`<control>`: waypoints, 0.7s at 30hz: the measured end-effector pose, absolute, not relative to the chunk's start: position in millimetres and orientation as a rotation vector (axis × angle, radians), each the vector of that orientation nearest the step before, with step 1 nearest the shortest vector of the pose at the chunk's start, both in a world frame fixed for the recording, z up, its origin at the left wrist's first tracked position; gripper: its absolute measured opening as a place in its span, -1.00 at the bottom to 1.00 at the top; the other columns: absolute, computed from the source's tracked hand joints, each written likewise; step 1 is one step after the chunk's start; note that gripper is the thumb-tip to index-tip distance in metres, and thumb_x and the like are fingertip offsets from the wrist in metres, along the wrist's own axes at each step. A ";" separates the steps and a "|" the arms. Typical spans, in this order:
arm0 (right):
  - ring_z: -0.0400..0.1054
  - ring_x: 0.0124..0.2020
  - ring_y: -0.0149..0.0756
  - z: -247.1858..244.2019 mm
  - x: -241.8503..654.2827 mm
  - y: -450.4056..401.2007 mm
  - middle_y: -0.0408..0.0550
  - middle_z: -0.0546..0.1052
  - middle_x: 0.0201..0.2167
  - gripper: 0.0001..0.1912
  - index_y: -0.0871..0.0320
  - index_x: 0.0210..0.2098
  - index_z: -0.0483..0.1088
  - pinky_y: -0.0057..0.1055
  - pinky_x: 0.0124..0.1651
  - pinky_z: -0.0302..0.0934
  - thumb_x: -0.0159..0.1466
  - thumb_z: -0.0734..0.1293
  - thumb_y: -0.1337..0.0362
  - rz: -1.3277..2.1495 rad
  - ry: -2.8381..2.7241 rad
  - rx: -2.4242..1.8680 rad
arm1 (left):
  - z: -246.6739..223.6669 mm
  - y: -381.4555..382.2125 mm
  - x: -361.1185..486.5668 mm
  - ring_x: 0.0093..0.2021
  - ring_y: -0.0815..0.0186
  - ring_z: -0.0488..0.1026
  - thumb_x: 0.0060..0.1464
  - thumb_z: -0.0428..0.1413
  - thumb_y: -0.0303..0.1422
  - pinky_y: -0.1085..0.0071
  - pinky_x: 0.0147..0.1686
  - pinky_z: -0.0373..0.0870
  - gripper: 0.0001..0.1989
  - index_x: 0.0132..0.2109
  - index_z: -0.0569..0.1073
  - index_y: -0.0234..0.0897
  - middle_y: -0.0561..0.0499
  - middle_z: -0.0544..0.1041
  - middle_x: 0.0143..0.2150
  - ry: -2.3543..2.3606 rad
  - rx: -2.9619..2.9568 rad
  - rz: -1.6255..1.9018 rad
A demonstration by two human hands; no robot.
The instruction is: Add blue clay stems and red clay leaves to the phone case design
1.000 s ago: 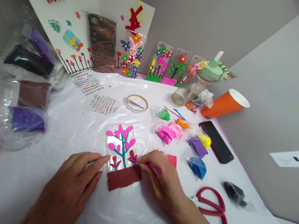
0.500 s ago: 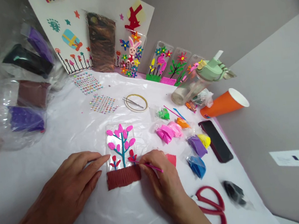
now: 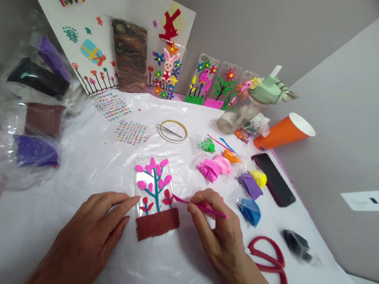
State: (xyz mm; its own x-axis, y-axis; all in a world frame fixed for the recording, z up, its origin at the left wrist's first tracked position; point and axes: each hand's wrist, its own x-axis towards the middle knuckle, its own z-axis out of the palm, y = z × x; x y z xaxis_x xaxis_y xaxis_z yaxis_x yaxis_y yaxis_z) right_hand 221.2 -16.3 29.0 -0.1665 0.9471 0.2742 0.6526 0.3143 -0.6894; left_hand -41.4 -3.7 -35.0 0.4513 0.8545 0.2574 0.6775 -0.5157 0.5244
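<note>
A clear phone case [image 3: 144, 179] lies on the white-covered table, decorated with clay: a teal stem with pink leaves, two small red flowers and a ridged brown strip [image 3: 158, 224] along its near end. My left hand [image 3: 99, 225] rests flat with fingers stretched out, its index fingertip at the case's left edge. In my right hand [image 3: 217, 234], pinched between thumb and fingers, is a thin pink clay modelling tool [image 3: 182, 199]. Its tip is just right of the right-hand red flower [image 3: 168, 197]. Behind the right hand a piece of red clay is partly hidden.
Bagged clay lumps, among them blue [image 3: 250, 211] and purple [image 3: 250, 185], lie to the right beside a black phone [image 3: 275, 180]. Red-handled scissors [image 3: 275, 266] are near my right wrist. Tweezers [image 3: 171, 130], gem sheets [image 3: 132, 132], an orange cup [image 3: 277, 133] and a bottle [image 3: 240, 111] stand or lie farther back.
My right hand has moved right with the pink tool, whose tip has lifted away from the right-hand red flower. My left hand has stayed at the case's edge.
</note>
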 end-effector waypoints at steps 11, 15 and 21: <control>0.38 -0.39 -0.34 22.5 216.7 -17.6 -0.12 0.49 -0.36 -0.87 0.10 -0.21 0.31 -0.44 -0.31 0.26 0.49 0.19 0.35 0.255 -2.078 -1.416 | -33.5 -1.7 -39.2 0.15 0.28 0.29 0.44 -0.09 -0.28 0.39 0.21 0.12 -0.66 0.28 0.30 -0.06 0.05 0.37 0.14 1.298 2.342 0.705; 0.34 -0.38 -0.35 22.9 216.2 -17.8 -0.12 0.47 -0.35 -0.83 0.10 -0.21 0.29 -0.46 -0.29 0.24 0.52 0.13 0.35 0.277 -2.138 -1.399 | -34.4 -2.5 -40.2 0.15 0.27 0.29 0.45 -0.10 -0.27 0.39 0.22 0.12 -0.66 0.28 0.31 -0.05 0.05 0.37 0.14 1.295 2.344 0.710; 0.32 -0.35 -0.32 19.2 215.8 -19.0 -0.11 0.47 -0.34 -0.85 0.12 -0.17 0.29 -0.43 -0.28 0.20 0.51 0.14 0.39 0.272 -2.181 -1.387 | -32.3 -2.3 -40.0 0.12 0.28 0.31 0.45 -0.11 -0.29 0.39 0.18 0.15 -0.67 0.27 0.31 -0.06 0.05 0.38 0.12 1.286 2.376 0.739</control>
State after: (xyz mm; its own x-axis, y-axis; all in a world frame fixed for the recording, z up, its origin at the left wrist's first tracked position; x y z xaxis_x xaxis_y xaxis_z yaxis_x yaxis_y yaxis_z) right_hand 215.8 -19.0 19.2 -0.3278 0.8854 0.3297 0.7773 0.4511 -0.4385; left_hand -40.0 -2.3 -32.3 0.4553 0.8446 0.2815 0.6684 -0.5332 0.5186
